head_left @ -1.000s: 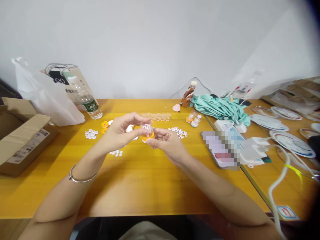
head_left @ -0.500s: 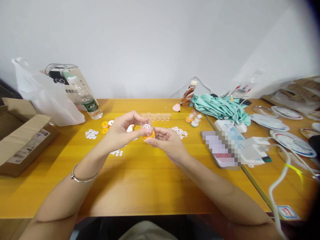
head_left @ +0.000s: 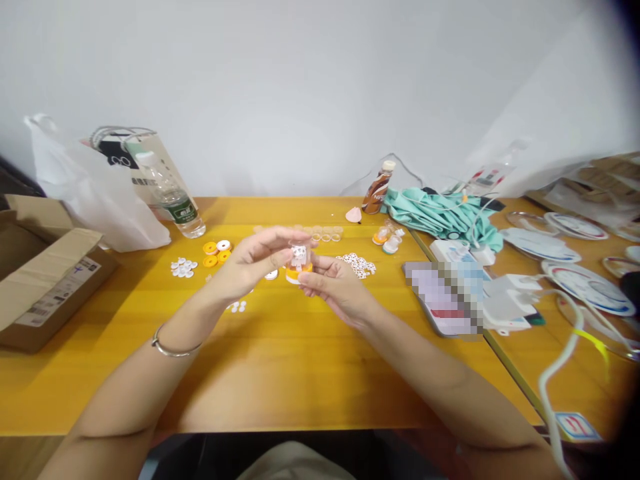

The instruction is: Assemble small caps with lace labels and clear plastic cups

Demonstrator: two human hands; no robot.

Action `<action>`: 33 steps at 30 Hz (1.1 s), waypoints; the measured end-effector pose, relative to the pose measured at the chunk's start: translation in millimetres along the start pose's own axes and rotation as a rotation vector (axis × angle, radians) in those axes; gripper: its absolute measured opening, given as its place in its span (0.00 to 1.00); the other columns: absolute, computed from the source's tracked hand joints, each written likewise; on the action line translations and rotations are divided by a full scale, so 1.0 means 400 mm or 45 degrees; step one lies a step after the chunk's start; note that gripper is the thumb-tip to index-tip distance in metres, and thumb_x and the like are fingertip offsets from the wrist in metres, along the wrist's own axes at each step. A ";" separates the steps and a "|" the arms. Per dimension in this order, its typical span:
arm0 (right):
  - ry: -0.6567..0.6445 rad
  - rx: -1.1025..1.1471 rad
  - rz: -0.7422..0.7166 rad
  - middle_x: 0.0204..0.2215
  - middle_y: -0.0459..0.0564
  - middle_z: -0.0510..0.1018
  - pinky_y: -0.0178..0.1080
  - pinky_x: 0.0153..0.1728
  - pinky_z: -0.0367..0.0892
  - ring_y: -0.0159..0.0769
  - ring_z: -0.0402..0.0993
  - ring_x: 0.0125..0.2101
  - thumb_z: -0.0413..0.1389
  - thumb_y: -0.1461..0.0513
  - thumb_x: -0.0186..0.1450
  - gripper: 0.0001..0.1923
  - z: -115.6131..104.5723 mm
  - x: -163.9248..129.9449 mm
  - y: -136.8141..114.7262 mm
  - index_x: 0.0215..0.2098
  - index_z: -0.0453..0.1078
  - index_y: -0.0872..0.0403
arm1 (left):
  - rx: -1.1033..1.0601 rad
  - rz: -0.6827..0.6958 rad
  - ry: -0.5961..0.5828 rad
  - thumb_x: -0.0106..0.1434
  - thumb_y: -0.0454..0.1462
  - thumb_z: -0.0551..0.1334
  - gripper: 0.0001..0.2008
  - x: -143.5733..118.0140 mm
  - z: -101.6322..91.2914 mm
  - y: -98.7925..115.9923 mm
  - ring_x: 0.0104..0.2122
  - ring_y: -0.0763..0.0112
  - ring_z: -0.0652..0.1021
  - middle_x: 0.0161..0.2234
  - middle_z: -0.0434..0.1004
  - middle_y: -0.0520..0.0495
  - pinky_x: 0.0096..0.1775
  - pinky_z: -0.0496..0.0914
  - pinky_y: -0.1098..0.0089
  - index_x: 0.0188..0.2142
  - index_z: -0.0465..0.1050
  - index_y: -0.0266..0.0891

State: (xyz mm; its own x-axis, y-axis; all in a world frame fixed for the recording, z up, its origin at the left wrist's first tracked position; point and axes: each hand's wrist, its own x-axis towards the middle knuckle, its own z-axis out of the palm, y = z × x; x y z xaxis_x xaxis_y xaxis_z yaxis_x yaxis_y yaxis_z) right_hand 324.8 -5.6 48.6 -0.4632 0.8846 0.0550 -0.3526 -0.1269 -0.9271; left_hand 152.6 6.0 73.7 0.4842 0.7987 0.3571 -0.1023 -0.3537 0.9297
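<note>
Between my hands, over the middle of the table, is a small toy with a clear plastic dome [head_left: 300, 251] and an orange and white round base [head_left: 297, 274]. A small white piece with dark marks shows inside the dome. My left hand [head_left: 260, 262] is closed round the dome, thumb at its near side and fingers over the top. With thumb and fingers, my right hand [head_left: 337, 285] grips the orange base from the right. Behind the toy, a row of clear cups [head_left: 327, 233] is partly hidden. Printed white pieces [head_left: 357, 265] lie beyond my right hand.
Orange and white discs [head_left: 211, 248] and white caps [head_left: 184, 268] lie to the left. Two domed toys [head_left: 393, 243] sit at the right, near a phone [head_left: 440, 300]. A cardboard box [head_left: 50, 293], water bottle [head_left: 183, 210] and brown bottle [head_left: 379, 189] stand around.
My left hand has shifted right and slightly down with the dome. The toy now stands more upright, and the piece inside the dome shows more clearly. My right hand still grips the base.
</note>
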 end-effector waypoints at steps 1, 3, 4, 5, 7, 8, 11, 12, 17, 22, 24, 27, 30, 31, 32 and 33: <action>0.001 0.006 -0.002 0.24 0.42 0.74 0.30 0.24 0.61 0.23 0.63 0.22 0.65 0.61 0.50 0.09 0.000 0.000 -0.001 0.30 0.75 0.52 | -0.034 -0.005 -0.005 0.63 0.39 0.59 0.13 0.000 -0.001 -0.004 0.46 0.63 0.74 0.47 0.73 0.42 0.43 0.70 0.66 0.47 0.71 0.41; 0.014 0.000 -0.013 0.24 0.42 0.74 0.29 0.24 0.60 0.23 0.63 0.22 0.65 0.61 0.50 0.09 0.001 -0.002 -0.002 0.31 0.75 0.52 | -0.082 -0.013 0.024 0.63 0.40 0.59 0.13 0.001 0.000 -0.013 0.46 0.64 0.74 0.49 0.72 0.43 0.43 0.70 0.67 0.47 0.71 0.42; 0.023 -0.006 -0.020 0.24 0.41 0.74 0.29 0.24 0.60 0.23 0.63 0.22 0.65 0.61 0.50 0.09 0.002 -0.003 -0.002 0.30 0.75 0.52 | -0.099 -0.015 0.049 0.62 0.40 0.60 0.12 0.001 0.002 -0.017 0.45 0.65 0.75 0.48 0.72 0.44 0.41 0.71 0.68 0.46 0.71 0.43; 0.031 -0.007 -0.025 0.24 0.41 0.74 0.29 0.24 0.60 0.22 0.63 0.22 0.66 0.61 0.49 0.09 0.003 -0.004 -0.001 0.30 0.75 0.53 | -0.113 -0.014 0.071 0.61 0.39 0.61 0.12 0.001 0.003 -0.019 0.43 0.67 0.75 0.47 0.73 0.45 0.40 0.71 0.70 0.45 0.72 0.43; 0.041 0.004 -0.011 0.23 0.41 0.73 0.29 0.24 0.60 0.22 0.63 0.22 0.66 0.61 0.49 0.09 0.005 -0.006 0.001 0.28 0.74 0.53 | -0.153 -0.017 0.078 0.60 0.38 0.63 0.11 0.002 0.005 -0.021 0.39 0.70 0.76 0.42 0.75 0.47 0.38 0.71 0.71 0.43 0.73 0.43; 0.040 0.018 0.010 0.22 0.41 0.73 0.29 0.23 0.60 0.22 0.63 0.21 0.66 0.60 0.48 0.10 0.005 -0.008 0.003 0.28 0.74 0.53 | -0.185 -0.028 0.058 0.60 0.38 0.63 0.10 0.002 0.006 -0.020 0.39 0.70 0.77 0.41 0.76 0.46 0.39 0.71 0.71 0.43 0.73 0.43; 0.000 0.075 0.094 0.20 0.41 0.72 0.29 0.22 0.61 0.23 0.63 0.19 0.66 0.58 0.49 0.11 0.009 -0.011 0.006 0.28 0.74 0.54 | -0.292 -0.086 -0.039 0.61 0.42 0.61 0.12 0.002 0.008 -0.013 0.43 0.63 0.76 0.44 0.75 0.43 0.44 0.71 0.63 0.43 0.73 0.43; -0.006 0.079 0.101 0.20 0.42 0.73 0.30 0.22 0.61 0.23 0.63 0.19 0.66 0.57 0.49 0.11 0.010 -0.012 0.007 0.28 0.74 0.54 | -0.307 -0.095 -0.047 0.61 0.44 0.60 0.13 0.002 0.009 -0.011 0.45 0.60 0.75 0.46 0.74 0.42 0.44 0.71 0.62 0.43 0.73 0.43; 0.055 -0.001 0.018 0.23 0.42 0.74 0.31 0.24 0.63 0.24 0.64 0.21 0.67 0.59 0.47 0.12 0.018 -0.013 0.005 0.29 0.74 0.53 | -0.219 0.009 0.108 0.55 0.46 0.66 0.14 -0.001 0.020 -0.013 0.37 0.67 0.75 0.42 0.73 0.44 0.34 0.71 0.70 0.38 0.73 0.42; -0.007 0.033 0.009 0.23 0.42 0.74 0.31 0.24 0.63 0.24 0.63 0.21 0.65 0.59 0.49 0.11 0.021 -0.017 0.003 0.30 0.75 0.53 | -0.328 -0.088 -0.011 0.61 0.50 0.58 0.18 -0.001 0.023 -0.010 0.39 0.63 0.76 0.43 0.74 0.43 0.36 0.72 0.64 0.46 0.70 0.44; 0.012 -0.006 -0.034 0.24 0.43 0.74 0.31 0.24 0.63 0.24 0.63 0.21 0.65 0.59 0.49 0.10 0.022 -0.018 0.002 0.29 0.74 0.53 | -0.259 -0.033 0.025 0.58 0.52 0.60 0.19 0.000 0.025 -0.013 0.41 0.62 0.76 0.44 0.74 0.43 0.36 0.72 0.66 0.43 0.71 0.43; 0.061 -0.052 -0.057 0.23 0.42 0.73 0.31 0.25 0.63 0.24 0.62 0.21 0.66 0.59 0.49 0.10 0.021 -0.016 0.004 0.28 0.74 0.53 | -0.156 0.039 0.157 0.56 0.44 0.65 0.13 -0.001 0.031 -0.020 0.36 0.69 0.76 0.38 0.75 0.46 0.34 0.71 0.72 0.39 0.73 0.43; 0.049 0.030 0.012 0.21 0.41 0.72 0.30 0.23 0.62 0.23 0.63 0.20 0.66 0.58 0.48 0.11 0.017 -0.013 0.014 0.28 0.74 0.53 | -0.237 -0.009 0.155 0.59 0.42 0.63 0.10 -0.005 0.037 -0.020 0.33 0.70 0.76 0.35 0.76 0.47 0.34 0.71 0.70 0.39 0.74 0.43; 0.032 0.075 0.045 0.21 0.41 0.72 0.30 0.22 0.61 0.23 0.63 0.19 0.67 0.57 0.47 0.12 0.016 -0.013 0.017 0.27 0.74 0.53 | -0.279 -0.031 0.143 0.59 0.43 0.63 0.10 -0.006 0.039 -0.018 0.35 0.68 0.77 0.36 0.77 0.46 0.34 0.72 0.69 0.39 0.74 0.43; 0.014 0.119 0.075 0.20 0.41 0.72 0.29 0.21 0.60 0.23 0.63 0.19 0.67 0.56 0.47 0.13 0.014 -0.013 0.020 0.27 0.74 0.54 | -0.321 -0.049 0.133 0.60 0.44 0.62 0.10 -0.007 0.040 -0.015 0.36 0.66 0.77 0.37 0.77 0.45 0.35 0.72 0.67 0.39 0.75 0.43; -0.001 0.158 0.095 0.19 0.41 0.72 0.29 0.21 0.60 0.23 0.63 0.18 0.67 0.55 0.46 0.14 0.013 -0.013 0.023 0.27 0.74 0.54 | -0.363 -0.065 0.118 0.60 0.44 0.62 0.11 -0.007 0.041 -0.012 0.37 0.65 0.78 0.39 0.77 0.45 0.35 0.72 0.66 0.40 0.75 0.43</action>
State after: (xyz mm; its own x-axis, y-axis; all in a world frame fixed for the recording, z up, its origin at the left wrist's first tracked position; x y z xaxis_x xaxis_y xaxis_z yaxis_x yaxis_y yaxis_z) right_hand 319.8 -13.7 41.9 -0.4928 0.8701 -0.0121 -0.4148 -0.2471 -0.8757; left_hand 166.0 -2.5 66.6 0.4148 0.8577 0.3038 -0.3257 -0.1718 0.9297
